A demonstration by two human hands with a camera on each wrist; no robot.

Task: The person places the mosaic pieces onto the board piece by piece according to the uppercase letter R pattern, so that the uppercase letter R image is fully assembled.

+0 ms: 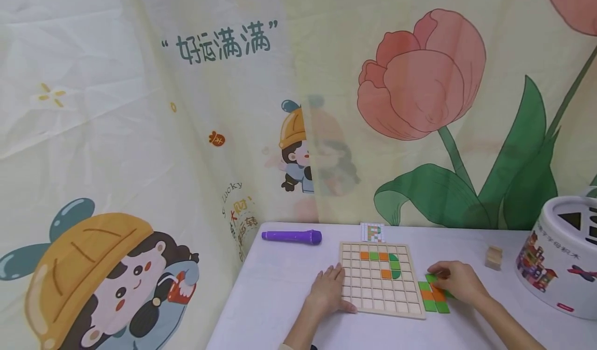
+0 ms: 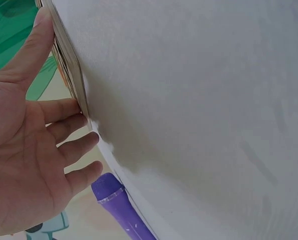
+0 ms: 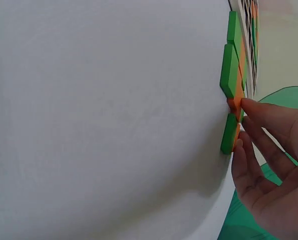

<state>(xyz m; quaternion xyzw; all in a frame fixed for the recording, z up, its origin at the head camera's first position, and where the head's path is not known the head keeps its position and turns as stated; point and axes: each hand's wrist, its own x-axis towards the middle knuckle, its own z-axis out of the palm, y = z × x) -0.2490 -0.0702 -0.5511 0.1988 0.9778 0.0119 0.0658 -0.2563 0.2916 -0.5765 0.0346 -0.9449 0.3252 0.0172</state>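
Observation:
A wooden grid board lies on the table, with orange, green and rounded dark-green tiles set in its upper squares. My left hand rests along the board's left edge. In the left wrist view that hand's fingers are spread, with the thumb against the board's side. Right of the board, loose green and orange tiles lie in a cluster. My right hand is at this cluster, its thumb and fingertips right at an orange tile; I cannot tell whether they pinch it.
A purple toy microphone lies at the back left. Behind the board is a small pattern card. Right of my right hand stand a small wooden block and a large white printed tub. A printed curtain hangs behind the table.

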